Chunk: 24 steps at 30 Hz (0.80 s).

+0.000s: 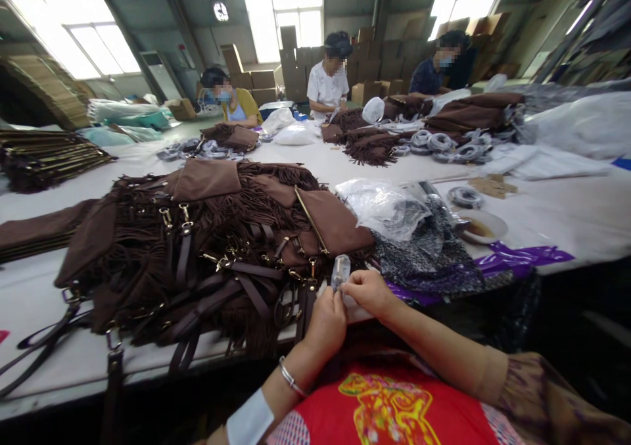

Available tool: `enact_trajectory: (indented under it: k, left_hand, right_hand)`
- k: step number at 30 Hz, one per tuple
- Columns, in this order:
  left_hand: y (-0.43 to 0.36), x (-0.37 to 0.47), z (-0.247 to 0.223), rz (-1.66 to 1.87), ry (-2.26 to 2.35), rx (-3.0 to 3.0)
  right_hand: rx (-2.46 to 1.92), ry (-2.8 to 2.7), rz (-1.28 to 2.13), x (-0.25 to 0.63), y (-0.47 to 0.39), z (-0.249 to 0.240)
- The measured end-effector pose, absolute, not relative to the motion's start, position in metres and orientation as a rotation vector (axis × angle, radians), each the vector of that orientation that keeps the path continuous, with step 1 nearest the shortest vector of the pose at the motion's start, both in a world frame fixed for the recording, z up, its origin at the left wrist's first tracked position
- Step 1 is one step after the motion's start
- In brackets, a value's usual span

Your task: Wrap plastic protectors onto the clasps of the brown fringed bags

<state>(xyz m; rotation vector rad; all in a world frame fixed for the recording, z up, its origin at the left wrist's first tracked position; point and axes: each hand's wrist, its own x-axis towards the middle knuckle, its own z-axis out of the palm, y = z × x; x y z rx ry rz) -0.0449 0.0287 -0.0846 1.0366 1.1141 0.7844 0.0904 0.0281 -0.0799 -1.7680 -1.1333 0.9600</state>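
Observation:
Both hands meet in front of me at the table's near edge. Between them stands a small piece wrapped in clear plastic (340,271); what is inside is too small to make out. My left hand (326,320) is closed on its lower end. The fingers of my right hand (371,294) pinch the same lower end from the right. Just left of the hands lies a heap of brown fringed bags (221,234), with dark straps and gold-coloured clasps. A brown bag with a gold zip (338,225) is the one nearest my hands.
Clear plastic bags (382,205) and a black-and-white woven cloth (419,248) lie to the right, beside purple plastic (522,257) and a shallow dish (483,227). Flat brown pieces (49,156) are stacked at left. Three people (328,80) work across the white table (305,159).

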Motion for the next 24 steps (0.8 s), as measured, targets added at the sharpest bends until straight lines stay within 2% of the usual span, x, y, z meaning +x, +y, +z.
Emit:
enact_trajectory:
  k: [3, 6, 8, 10, 14, 16, 19, 24]
  left_hand:
    - [0.023, -0.046, -0.082, 0.87, 1.118, 1.269]
    - [0.02, -0.046, -0.081, 0.833, 1.091, 1.309]
    - [0.021, -0.046, -0.083, 0.806, 1.105, 1.376]
    - [0.024, -0.046, -0.086, 0.781, 1.119, 1.471]
    - [0.031, -0.048, -0.086, 0.753, 1.109, 1.647]
    - [0.033, -0.048, -0.083, 0.72, 1.087, 1.725]
    - [0.035, -0.048, -0.078, 0.643, 1.063, 1.833]
    - [0.038, -0.052, -0.08, 0.623, 1.081, 1.813]
  right_hand:
    - [-1.801, -1.096, 1.031, 0.089, 0.03, -0.081]
    - [-1.826, -1.026, 1.213, 0.091, 0.03, -0.074]
    - [-1.851, -1.115, 1.199, 0.093, 0.027, -0.066]
    - [-1.86, -1.359, 1.036, 0.097, 0.022, -0.058]
    - [-1.688, -2.039, 0.355, 0.106, 0.012, -0.04]
    - [-1.545, -2.347, 0.142, 0.11, 0.012, -0.032]
    - [-1.44, -2.633, -0.002, 0.113, 0.021, -0.025]
    - [-1.224, -2.687, -0.135, 0.118, 0.035, -0.035]
